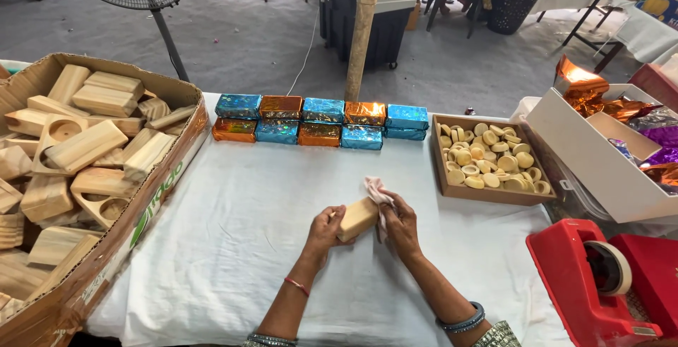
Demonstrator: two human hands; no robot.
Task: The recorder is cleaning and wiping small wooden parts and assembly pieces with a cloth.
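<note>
Near the front edge of the desk (233,234), at about its middle, both hands hold a pale wooden block (357,218) just above the white cover. The block's long axis runs slantwise: its lower end points toward the front left corner, its upper end toward the far right corner. The left hand (323,232) grips the lower end, fingers curled around it. The right hand (400,223) closes on the upper end and pinches a small pink cloth (377,192) against the wood; the cloth sticks up behind the block. Along the far edge lie two rows of foil-wrapped blocks (321,121), blue and orange by turns. At the left edge stands a cardboard box (152,206) heaped with bare wooden blocks. Toward the far right corner a shallow tray (487,193) holds round wooden discs, and a red tape dispenser (590,283) sits at the front right corner.
</note>
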